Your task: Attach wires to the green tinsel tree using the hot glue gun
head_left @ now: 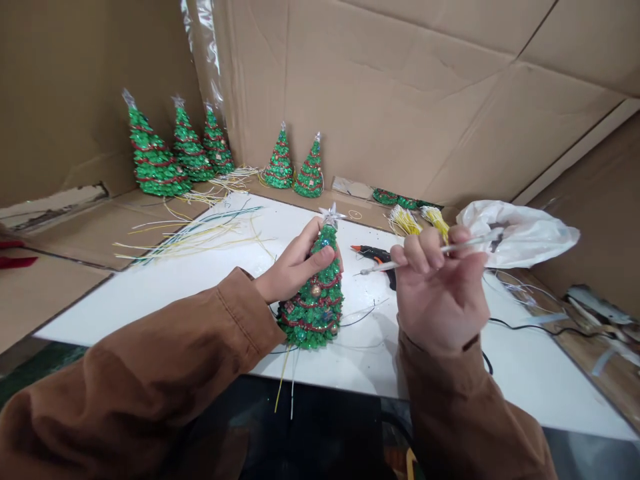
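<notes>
Clamped around the tree point(315, 293), the left hand point(290, 270) steadied it upright on the board point(150, 293); the right hand point(440, 293), just beside, pinched a glue stick point(425, 257). Trimming step, apparently; loading the glue gun point(375, 255) behind would likely follow.

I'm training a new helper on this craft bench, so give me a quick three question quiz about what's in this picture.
1. True or false: the left hand grips the small green tree.
2. What does the right hand hold: A a clear thin stick, B scissors, C a bauble?
3. Fill in: the glue gun lies on the white ____.

Key: 1 true. 2 A. 3 board.
</notes>
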A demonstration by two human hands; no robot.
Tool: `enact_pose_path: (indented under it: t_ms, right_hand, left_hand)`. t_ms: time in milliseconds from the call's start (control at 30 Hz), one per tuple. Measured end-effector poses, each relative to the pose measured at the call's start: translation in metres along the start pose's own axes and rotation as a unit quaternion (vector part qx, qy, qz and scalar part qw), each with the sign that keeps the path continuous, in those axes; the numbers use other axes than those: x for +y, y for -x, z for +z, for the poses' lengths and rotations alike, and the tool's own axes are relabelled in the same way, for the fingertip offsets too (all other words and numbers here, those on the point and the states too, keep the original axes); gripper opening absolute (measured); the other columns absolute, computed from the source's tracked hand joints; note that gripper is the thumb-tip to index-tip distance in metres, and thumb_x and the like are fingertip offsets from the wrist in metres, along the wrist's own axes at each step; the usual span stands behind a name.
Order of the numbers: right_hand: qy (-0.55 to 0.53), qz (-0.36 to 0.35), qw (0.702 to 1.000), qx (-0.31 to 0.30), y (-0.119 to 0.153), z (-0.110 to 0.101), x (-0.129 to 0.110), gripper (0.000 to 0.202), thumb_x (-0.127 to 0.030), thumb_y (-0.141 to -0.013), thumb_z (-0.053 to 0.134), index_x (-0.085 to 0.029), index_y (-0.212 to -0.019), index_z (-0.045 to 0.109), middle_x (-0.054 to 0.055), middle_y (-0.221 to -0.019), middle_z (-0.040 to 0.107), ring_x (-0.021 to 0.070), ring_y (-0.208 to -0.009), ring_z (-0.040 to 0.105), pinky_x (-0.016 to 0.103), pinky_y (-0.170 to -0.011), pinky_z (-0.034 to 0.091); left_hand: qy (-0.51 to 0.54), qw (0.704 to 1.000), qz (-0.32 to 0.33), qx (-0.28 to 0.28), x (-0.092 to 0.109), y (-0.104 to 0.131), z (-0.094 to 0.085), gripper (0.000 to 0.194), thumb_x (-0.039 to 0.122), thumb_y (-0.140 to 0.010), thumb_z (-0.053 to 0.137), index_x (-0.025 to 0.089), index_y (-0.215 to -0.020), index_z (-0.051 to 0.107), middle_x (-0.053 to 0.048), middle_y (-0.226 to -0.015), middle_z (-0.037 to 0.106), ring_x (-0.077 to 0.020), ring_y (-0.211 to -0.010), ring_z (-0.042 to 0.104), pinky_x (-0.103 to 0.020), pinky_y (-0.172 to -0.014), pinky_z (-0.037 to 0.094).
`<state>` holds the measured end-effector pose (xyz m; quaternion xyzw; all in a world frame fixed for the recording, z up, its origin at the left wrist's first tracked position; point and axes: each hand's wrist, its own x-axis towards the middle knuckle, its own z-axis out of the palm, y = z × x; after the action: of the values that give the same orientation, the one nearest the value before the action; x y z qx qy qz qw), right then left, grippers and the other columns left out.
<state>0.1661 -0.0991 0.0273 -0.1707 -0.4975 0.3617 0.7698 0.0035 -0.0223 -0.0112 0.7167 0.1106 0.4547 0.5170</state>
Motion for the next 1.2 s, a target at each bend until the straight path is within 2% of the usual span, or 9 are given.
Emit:
enact_pose_path:
  t_ms: [167,367,500,833,1067,1200]
  right_hand:
    - [-0.015,-0.035,0.999,-0.027,0.011,0.018,-0.003,0.03,-0.032,-0.087,0.053,-0.023,-0.068,0.031,-0.006,-0.06,0.023,0.0093,-0.048,0.03,0.026,-0.054,0.035]
    - [0.004,-0.058,0.995,-0.077,0.016,0.022,0.007,0.03,-0.032,-0.09,0.046,-0.022,-0.068,0.028,-0.006,-0.059,0.025,0.009,-0.048,0.033,0.026,-0.053,0.035]
    - [0.026,-0.058,0.994,-0.089,0.019,0.023,0.007,0.031,-0.034,-0.091,0.044,-0.022,-0.068,0.027,-0.006,-0.059,0.026,0.0089,-0.048,0.033,0.026,-0.052,0.034]
    - [0.037,-0.067,0.991,-0.107,0.02,0.024,0.007,0.031,-0.034,-0.092,0.042,-0.022,-0.067,0.027,-0.006,-0.059,0.028,0.009,-0.049,0.034,0.026,-0.053,0.033]
    - [0.028,-0.063,0.986,-0.151,0.024,0.028,0.003,0.026,-0.028,-0.091,0.042,-0.022,-0.069,0.031,-0.007,-0.058,0.027,0.008,-0.048,0.03,0.026,-0.052,0.031]
    - [0.017,-0.06,0.988,-0.14,0.026,0.031,0.003,0.022,-0.025,-0.091,0.042,-0.021,-0.07,0.036,-0.007,-0.058,0.027,0.0084,-0.049,0.029,0.026,-0.051,0.03]
  left_hand:
    - [-0.045,0.999,0.005,0.008,0.001,0.0,-0.001,0.039,0.055,-0.083,0.051,0.02,-0.098,0.043,-0.003,-0.087,0.049,-0.0158,-0.079,0.05,-0.029,-0.069,0.043]
    - [-0.007,1.0,-0.003,-0.017,0.0,0.001,0.001,0.038,0.054,-0.084,0.049,0.02,-0.098,0.039,-0.002,-0.079,0.053,-0.0144,-0.07,0.052,-0.028,-0.063,0.043]
    - [0.002,1.0,-0.005,-0.012,0.0,0.001,0.002,0.037,0.053,-0.084,0.05,0.02,-0.099,0.04,-0.001,-0.079,0.052,-0.0141,-0.07,0.053,-0.027,-0.063,0.043]
    - [-0.011,1.0,0.004,0.0,0.001,0.0,0.003,0.038,0.054,-0.083,0.052,0.02,-0.097,0.042,-0.001,-0.078,0.049,-0.0138,-0.071,0.051,-0.027,-0.064,0.042]
    - [0.018,1.0,-0.003,-0.009,0.0,0.0,0.003,0.036,0.052,-0.084,0.051,0.02,-0.098,0.04,-0.001,-0.079,0.054,-0.0134,-0.069,0.054,-0.028,-0.063,0.042]
    - [0.027,0.999,-0.019,-0.003,-0.002,-0.002,0.002,0.036,0.052,-0.085,0.049,0.021,-0.101,0.039,0.0,-0.076,0.056,-0.0128,-0.063,0.054,-0.027,-0.057,0.04]
